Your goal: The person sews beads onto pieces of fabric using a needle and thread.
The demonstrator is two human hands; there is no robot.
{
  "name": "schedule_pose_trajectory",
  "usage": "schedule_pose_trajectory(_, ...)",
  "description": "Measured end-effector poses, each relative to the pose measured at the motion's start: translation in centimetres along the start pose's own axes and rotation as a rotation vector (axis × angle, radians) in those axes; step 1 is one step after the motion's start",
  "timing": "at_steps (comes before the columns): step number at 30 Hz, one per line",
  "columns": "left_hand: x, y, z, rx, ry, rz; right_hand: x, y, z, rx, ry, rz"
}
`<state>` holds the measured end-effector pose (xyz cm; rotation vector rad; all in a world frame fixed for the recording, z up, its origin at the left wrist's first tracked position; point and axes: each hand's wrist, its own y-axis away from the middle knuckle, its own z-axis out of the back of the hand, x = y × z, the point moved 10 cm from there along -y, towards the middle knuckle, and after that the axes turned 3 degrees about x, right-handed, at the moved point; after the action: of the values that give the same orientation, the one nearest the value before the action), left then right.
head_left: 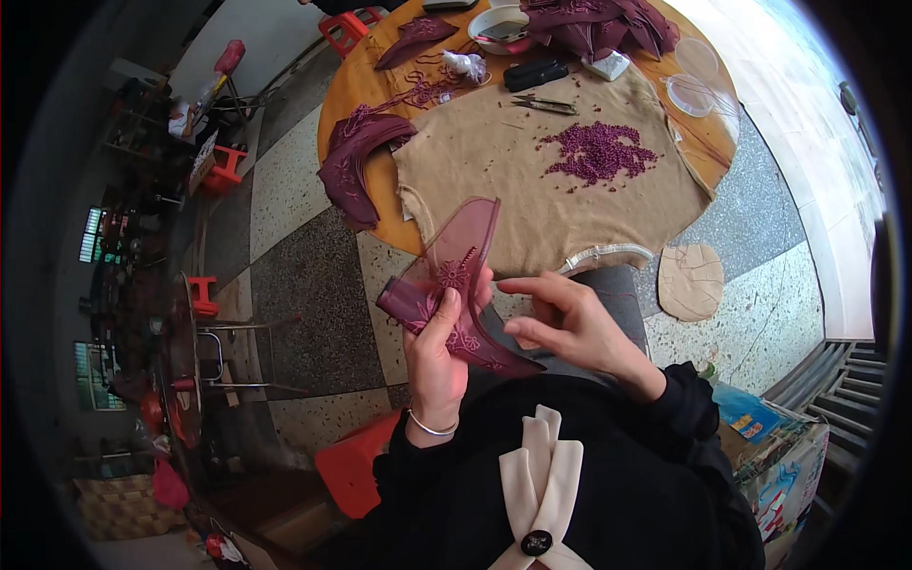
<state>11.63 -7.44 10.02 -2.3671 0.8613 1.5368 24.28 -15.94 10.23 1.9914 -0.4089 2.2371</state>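
My left hand (439, 356) grips a sheer burgundy mesh piece (464, 233), curved and pointed like a shoe upper, with its thumb on top. Raised floral embroidery and a short row of beads decorate the mesh, and one part curls into a tube at the left. Just to the right hovers my right hand (579, 332), index finger and thumb apart, with no object visible between them. The other fingers are bent; whether a fine needle or thread is there is too small to see. Beyond both hands a tan cloth (475, 171) covers much of the round wooden table (353, 90).
Purple beads (603, 152) lie heaped on the cloth near thread snips (544, 104) and a black case (535, 74). More burgundy pieces (356, 176) lie at the left edge, others at the back. A red stool (356, 465) stands left of me; a cardboard box (784, 465) is at right.
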Motion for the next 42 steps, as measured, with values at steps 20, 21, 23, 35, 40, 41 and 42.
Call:
schedule_pose_trajectory(20, 0.5, 0.6, -0.8, -0.056, -0.266, -0.082, 4.0, 0.9, 0.8, -0.123, -0.582, 0.401)
schedule_pose_trajectory(21, 0.6, 0.8, -0.7, -0.063, -0.242, -0.077, 3.9, 0.6, 0.0, -0.02, -0.816, 0.353)
schedule_pose_trajectory(23, 0.6, 1.0, -0.9, -0.072, -0.218, -0.071, 2.9, 0.7, 0.5, -0.033, -0.775, 0.295)
schedule_pose_trajectory(35, 1.0, 0.5, -2.1, -0.016, -0.169, -0.008, 1.9, 1.0, 0.1, -0.052, -0.207, 0.234)
schedule_pose_trajectory(40, 1.1, 0.9, -1.2, -0.157, -0.097, 0.019, 0.0, 0.9, 1.5, -0.309, -0.515, 0.184)
schedule_pose_trajectory(41, 1.1, 1.0, -1.1, -0.159, -0.097, 0.021, -0.6, 0.9, 1.5, -0.317, -0.563, 0.066)
schedule_pose_trajectory(42, 1.1, 1.1, -1.1, -0.143, -0.095, 0.02, -1.5, 0.9, 1.5, -0.326, -0.609, -0.051)
